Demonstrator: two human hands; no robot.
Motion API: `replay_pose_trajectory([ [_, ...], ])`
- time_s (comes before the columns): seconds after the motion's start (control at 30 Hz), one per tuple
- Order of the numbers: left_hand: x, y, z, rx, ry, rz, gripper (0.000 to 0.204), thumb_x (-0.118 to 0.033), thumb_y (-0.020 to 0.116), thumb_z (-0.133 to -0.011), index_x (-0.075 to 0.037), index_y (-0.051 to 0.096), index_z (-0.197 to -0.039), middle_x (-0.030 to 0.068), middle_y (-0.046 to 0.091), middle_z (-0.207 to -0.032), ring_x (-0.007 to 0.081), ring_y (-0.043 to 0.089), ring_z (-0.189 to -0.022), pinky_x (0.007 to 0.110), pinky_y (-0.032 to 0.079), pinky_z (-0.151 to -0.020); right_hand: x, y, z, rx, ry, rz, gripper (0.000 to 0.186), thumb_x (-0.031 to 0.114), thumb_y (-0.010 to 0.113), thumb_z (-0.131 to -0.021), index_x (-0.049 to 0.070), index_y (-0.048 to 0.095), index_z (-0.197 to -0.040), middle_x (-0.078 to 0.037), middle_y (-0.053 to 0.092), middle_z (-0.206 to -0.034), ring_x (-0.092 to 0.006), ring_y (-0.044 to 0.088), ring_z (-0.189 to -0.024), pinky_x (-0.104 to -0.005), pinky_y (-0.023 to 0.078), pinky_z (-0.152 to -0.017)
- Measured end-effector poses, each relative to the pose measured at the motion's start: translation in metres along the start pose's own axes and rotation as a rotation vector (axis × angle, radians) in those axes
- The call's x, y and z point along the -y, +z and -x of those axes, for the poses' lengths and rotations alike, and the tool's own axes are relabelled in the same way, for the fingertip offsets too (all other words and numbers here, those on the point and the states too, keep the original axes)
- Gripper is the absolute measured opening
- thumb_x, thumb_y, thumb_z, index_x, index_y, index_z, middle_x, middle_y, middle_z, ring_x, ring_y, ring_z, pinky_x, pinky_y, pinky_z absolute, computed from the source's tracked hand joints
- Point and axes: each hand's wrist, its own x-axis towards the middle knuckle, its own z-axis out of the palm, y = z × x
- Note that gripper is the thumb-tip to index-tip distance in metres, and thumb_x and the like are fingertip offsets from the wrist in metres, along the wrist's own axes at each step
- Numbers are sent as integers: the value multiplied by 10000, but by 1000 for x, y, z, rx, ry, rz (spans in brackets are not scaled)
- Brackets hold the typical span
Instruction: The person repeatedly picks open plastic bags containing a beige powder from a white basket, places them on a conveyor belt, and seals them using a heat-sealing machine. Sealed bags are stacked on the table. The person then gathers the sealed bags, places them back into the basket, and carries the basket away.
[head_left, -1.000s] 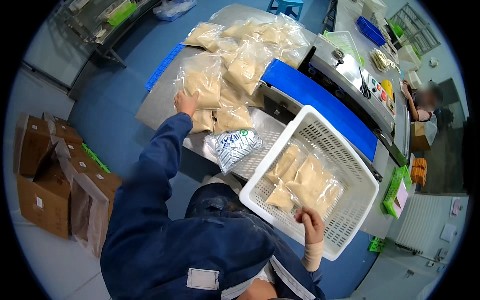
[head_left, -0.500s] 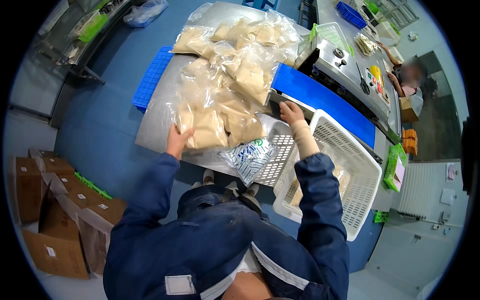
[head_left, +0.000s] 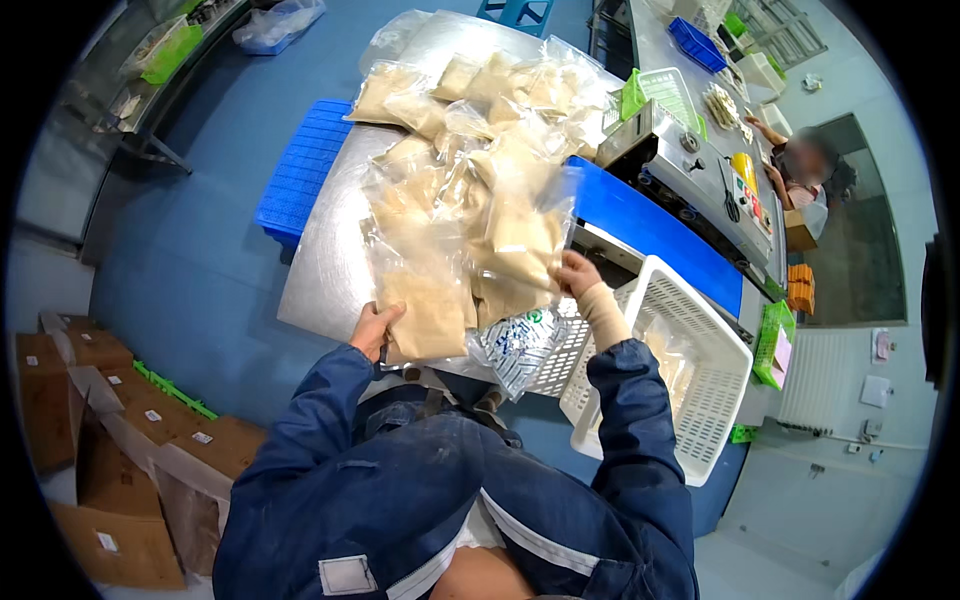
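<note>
Clear plastic bags of tan powder [head_left: 455,180] lie heaped on a steel table [head_left: 322,265]. My left hand [head_left: 375,328] is closed on the lower left corner of the nearest bag of tan powder [head_left: 428,315], thumb on top, at the table's near edge. Fingers of my right hand [head_left: 576,273] pinch the lower right side of another bag of tan powder [head_left: 520,235], which lies on the heap. Between my hands, a white packet with blue and green print [head_left: 520,350] rests at the near edge, partly under the bags.
Right of the table stands a white perforated basket [head_left: 715,385] with bags inside, beside another white basket [head_left: 552,370]. Beyond runs a blue conveyor belt [head_left: 650,235] with a steel machine [head_left: 690,160]. A blue crate [head_left: 300,175] sits left; cardboard boxes [head_left: 130,470] lower left. A person [head_left: 808,170] works far right.
My left hand has drawn the nearest bag toward me. My right hand has come from beside the conveyor onto a bag, whose near end has shifted toward me.
</note>
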Motion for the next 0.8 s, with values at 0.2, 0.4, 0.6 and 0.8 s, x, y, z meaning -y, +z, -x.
replay_pose_trajectory([
  [0.2, 25, 8, -19, -168, 129, -133, 484, -119, 676, -739, 69, 401, -1090, 163, 554, -970, 215, 582, -817, 313, 499, -680, -49, 23, -20, -76, -83, 314, 741, 331, 740, -636, -41, 401, -1180, -146, 584, -907, -201, 558, -834, -294, 464, -721],
  [0.4, 17, -10, -22, 36, 43, 46, 412, -99, 640, -765, 48, 432, -1089, 132, 564, -977, 216, 586, -820, 332, 500, -671, 9, 55, -7, 53, 104, 615, 704, 308, 766, -573, -26, 475, -1120, -154, 580, -998, -238, 570, -869, -314, 461, -748],
  [0.6, -39, 26, 30, 240, 122, 46, 311, -74, 524, -837, 11, 444, -1125, 122, 568, -1001, 243, 579, -894, 359, 497, -762, 18, 59, 23, -114, -375, 583, 585, 274, 706, -593, -13, 504, -1061, -222, 573, -963, -349, 549, -906, -362, 445, -781],
  [0.8, -69, 65, 70, 306, 202, 91, 394, -153, 473, -880, -30, 381, -1243, 112, 476, -1205, 232, 489, -1078, 366, 423, -905, 64, -80, 165, -307, -499, 30, 546, 200, 728, -643, 26, 476, -1095, -111, 578, -958, -225, 567, -861, -332, 478, -763],
])
